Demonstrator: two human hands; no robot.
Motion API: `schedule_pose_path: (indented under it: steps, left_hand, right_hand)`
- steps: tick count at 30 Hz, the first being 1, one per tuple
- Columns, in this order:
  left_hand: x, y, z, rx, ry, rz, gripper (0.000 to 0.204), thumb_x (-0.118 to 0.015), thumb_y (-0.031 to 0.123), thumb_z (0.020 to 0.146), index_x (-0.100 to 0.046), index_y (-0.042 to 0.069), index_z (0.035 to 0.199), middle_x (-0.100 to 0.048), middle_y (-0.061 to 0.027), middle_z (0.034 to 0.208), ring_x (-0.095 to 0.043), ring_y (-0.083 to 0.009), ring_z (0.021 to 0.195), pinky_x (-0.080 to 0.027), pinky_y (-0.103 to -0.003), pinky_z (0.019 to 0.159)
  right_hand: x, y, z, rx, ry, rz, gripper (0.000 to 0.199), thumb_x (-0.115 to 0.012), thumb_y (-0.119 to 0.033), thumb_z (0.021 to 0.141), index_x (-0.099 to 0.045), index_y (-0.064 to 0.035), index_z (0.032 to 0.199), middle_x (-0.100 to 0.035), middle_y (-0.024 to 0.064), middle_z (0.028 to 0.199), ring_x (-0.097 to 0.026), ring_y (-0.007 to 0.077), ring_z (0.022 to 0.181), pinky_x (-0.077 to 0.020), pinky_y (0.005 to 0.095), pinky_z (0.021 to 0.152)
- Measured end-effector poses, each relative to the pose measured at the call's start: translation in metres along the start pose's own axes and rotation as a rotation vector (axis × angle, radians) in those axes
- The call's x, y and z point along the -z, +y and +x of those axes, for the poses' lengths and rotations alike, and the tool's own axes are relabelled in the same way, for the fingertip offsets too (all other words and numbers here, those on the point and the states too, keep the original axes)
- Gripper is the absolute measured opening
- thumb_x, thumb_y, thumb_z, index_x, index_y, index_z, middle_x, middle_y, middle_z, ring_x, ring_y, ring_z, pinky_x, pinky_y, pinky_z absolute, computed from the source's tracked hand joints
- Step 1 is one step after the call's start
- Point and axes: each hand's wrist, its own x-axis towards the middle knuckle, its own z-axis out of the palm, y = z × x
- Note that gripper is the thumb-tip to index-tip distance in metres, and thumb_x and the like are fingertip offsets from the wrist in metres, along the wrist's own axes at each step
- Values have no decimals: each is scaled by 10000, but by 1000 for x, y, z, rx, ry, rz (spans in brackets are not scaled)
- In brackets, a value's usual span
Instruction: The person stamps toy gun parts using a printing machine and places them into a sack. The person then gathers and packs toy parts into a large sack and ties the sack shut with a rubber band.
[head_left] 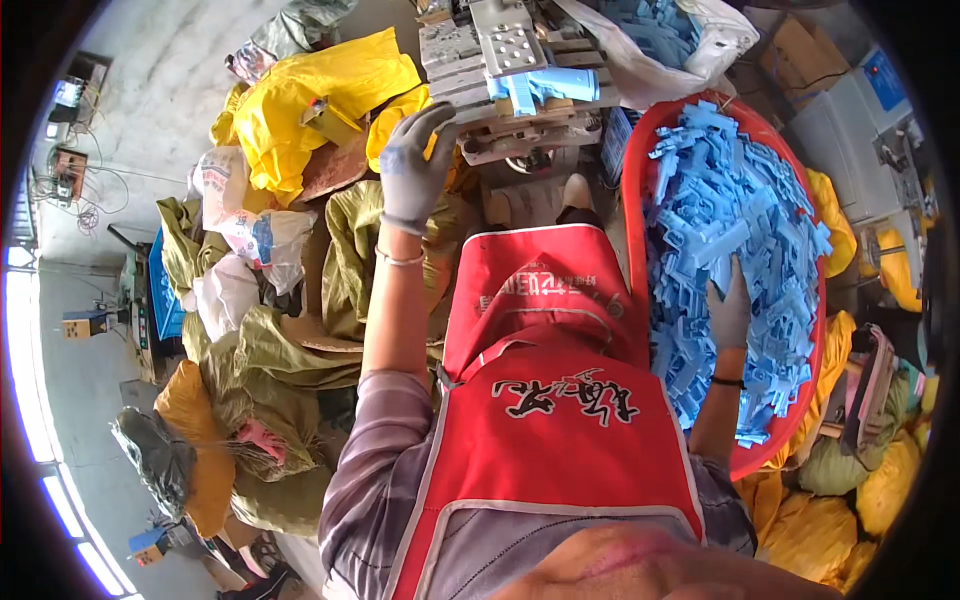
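My left hand (408,170), in a grey glove, is raised to the left of a metal press (510,45). Its fingers are curved and apart from the thumb, with nothing between them. On the press, under its drilled plate, lies a light blue plastic toy pistol (548,88), its grip pointing toward me. My right hand (730,312), also gloved, is down among many blue toy pistol pieces (735,185) in a red tub (634,190). Thumb and forefinger close around one blue piece there; the other fingers are partly hidden.
A white sack (725,35) with more blue pieces stands beyond the tub. Yellow sacks (310,100) and olive sacks (265,370) are heaped at my left. More yellow sacks (810,530) lie right of the tub. A red apron (560,420) covers my front and lap.
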Motion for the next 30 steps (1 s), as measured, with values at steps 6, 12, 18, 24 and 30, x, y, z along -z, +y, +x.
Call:
schedule_pose_path:
  steps: [6, 12, 18, 24, 30]
  left_hand:
    - [-34, -12, 42, 14, -205, -94, 372, -701, 212, 759, -615, 62, 1088, -631, -157, 1049, -584, -338, 989, -473, -391, 849]
    - [-36, -15, 63, 72, -413, -300, 389, -724, 197, 758, -606, 27, 1086, -652, -152, 1005, -643, -272, 901, -508, -357, 781]
    - [-24, -18, 38, 108, -95, -121, 328, -737, 214, 758, -643, 41, 1020, -686, -101, 935, -667, -211, 837, -515, -302, 735]
    - [18, -68, -41, 430, 200, -210, 322, -741, 188, 760, -662, 32, 1031, -698, -88, 935, -670, -146, 856, -510, -268, 770]
    - [58, -76, -131, 733, 276, -262, 308, -717, 135, 779, -645, 7, 1050, -682, -72, 952, -638, -116, 836, -506, -255, 754]
  right_hand:
    - [6, 4, 16, -53, 91, 277, 568, -628, -66, 813, -420, -2, 1337, -517, 134, 1283, -522, 224, 1147, -408, 321, 947]
    - [12, -39, 61, -74, 76, 838, 494, -569, -33, 869, -424, 6, 1339, -557, 48, 1178, -539, 110, 1007, -433, 236, 863]
    - [22, -160, 144, 405, 44, 593, 468, -611, -75, 836, -480, -6, 1280, -545, 119, 1206, -534, 190, 1058, -426, 293, 904]
    - [0, -243, 195, 893, -40, 238, 460, -627, -101, 817, -512, -54, 1260, -542, 166, 1189, -518, 325, 1111, -400, 358, 962]
    - [-12, -252, 226, 1095, -196, -42, 453, -571, -86, 833, -520, -145, 1279, -517, 137, 1190, -517, 310, 1089, -413, 380, 940]
